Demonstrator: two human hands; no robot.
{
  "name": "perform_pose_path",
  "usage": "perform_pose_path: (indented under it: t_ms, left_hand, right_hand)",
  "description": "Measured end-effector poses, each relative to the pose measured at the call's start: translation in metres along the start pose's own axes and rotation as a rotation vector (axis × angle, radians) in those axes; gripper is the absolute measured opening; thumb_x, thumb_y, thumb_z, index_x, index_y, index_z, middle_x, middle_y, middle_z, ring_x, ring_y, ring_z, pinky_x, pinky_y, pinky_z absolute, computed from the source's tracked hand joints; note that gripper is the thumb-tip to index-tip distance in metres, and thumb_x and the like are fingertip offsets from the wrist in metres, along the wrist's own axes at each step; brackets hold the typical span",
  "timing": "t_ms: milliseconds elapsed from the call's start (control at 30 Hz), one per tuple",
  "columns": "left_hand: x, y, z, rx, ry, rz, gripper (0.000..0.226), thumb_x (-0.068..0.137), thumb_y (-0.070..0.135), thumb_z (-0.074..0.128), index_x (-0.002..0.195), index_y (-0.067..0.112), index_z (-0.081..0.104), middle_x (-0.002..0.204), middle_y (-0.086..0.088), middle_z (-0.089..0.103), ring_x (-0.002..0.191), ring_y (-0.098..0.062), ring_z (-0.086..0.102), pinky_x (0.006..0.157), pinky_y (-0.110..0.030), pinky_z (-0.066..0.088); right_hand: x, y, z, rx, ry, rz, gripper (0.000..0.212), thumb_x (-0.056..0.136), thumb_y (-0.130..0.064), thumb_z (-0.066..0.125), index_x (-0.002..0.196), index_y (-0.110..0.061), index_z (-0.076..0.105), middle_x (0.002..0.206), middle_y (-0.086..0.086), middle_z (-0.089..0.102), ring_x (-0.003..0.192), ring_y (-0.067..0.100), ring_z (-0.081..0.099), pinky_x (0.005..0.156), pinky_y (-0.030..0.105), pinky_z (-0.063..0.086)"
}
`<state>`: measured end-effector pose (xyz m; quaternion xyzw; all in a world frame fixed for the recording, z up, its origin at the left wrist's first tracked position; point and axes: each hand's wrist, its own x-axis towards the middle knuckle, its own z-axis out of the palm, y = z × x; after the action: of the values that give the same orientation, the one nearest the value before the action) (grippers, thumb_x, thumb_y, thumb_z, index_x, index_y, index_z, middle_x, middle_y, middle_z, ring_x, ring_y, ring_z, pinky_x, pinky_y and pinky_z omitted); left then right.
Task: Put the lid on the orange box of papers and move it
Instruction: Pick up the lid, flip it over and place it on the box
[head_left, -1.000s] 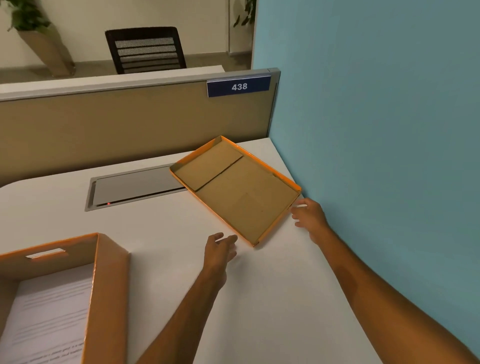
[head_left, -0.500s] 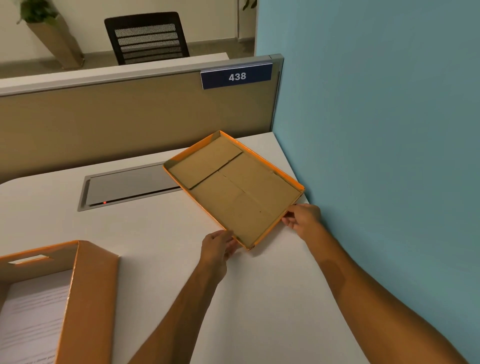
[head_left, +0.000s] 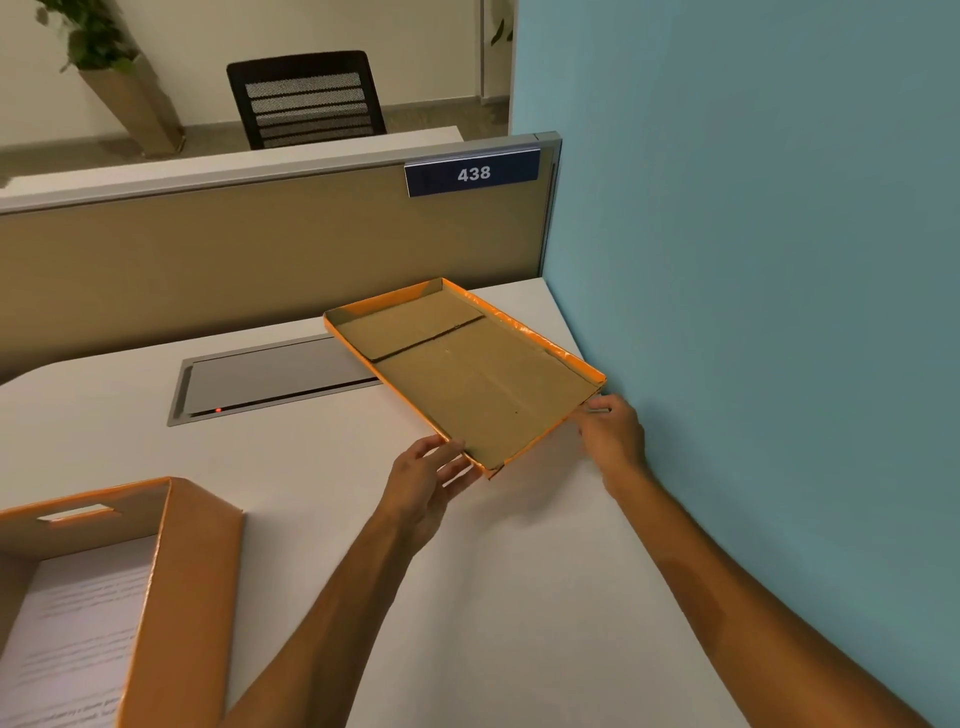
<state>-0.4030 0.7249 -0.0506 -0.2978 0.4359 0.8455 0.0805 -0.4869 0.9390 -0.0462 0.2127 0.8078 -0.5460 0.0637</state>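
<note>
The orange lid (head_left: 467, 374) lies upside down, brown inside facing up, near the blue wall at the desk's far right; its near end is raised slightly off the desk. My left hand (head_left: 428, 480) grips its near left corner from below. My right hand (head_left: 613, 434) pinches its near right edge. The open orange box (head_left: 192, 561) stands at the lower left with printed papers (head_left: 72, 639) inside and a handle slot in its far wall.
The white desk (head_left: 493, 597) ends at a tan partition (head_left: 234, 260) with a "438" sign. A grey cable hatch (head_left: 270, 376) is set in the desk behind the lid. A blue wall (head_left: 753, 260) closes the right side. A black chair (head_left: 306, 98) stands beyond.
Both hands reached forward and closed on the lid's near corners. The lid's near end has lifted a little off the desk.
</note>
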Motion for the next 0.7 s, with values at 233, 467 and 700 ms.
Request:
perform_pose_path:
  t_ms: [233, 467, 700]
  left_hand:
    - [-0.035, 0.024, 0.002, 0.069, -0.001, 0.068, 0.034, 0.088, 0.007, 0.068, 0.12, -0.004, 0.061, 0.115, -0.019, 0.072, 0.088, -0.029, 0.076, 0.076, -0.038, 0.061]
    - [-0.086, 0.059, 0.009, 0.188, 0.026, 0.184, 0.034, 0.087, 0.015, 0.071, 0.115, -0.001, 0.062, 0.11, -0.017, 0.072, 0.086, -0.029, 0.077, 0.069, -0.035, 0.062]
    - [-0.129, 0.105, 0.01, 0.345, -0.013, 0.379, 0.041, 0.086, 0.032, 0.072, 0.113, 0.003, 0.063, 0.104, -0.015, 0.075, 0.085, -0.027, 0.077, 0.073, -0.038, 0.063]
  right_hand:
    - [-0.059, 0.034, 0.006, -0.67, -0.051, -0.987, 0.073, 0.072, -0.02, 0.084, 0.137, -0.015, 0.053, 0.143, 0.012, 0.051, 0.133, 0.03, 0.045, 0.11, 0.045, 0.035]
    - [-0.096, 0.01, 0.029, -0.42, 0.07, -1.121, 0.042, 0.077, -0.02, 0.081, 0.114, -0.006, 0.068, 0.113, 0.013, 0.07, 0.111, 0.033, 0.062, 0.098, 0.049, 0.051]
    - [-0.138, -0.033, 0.047, -0.088, 0.058, -1.096, 0.033, 0.081, -0.014, 0.077, 0.11, -0.001, 0.068, 0.109, 0.015, 0.071, 0.105, 0.027, 0.066, 0.092, 0.04, 0.055]
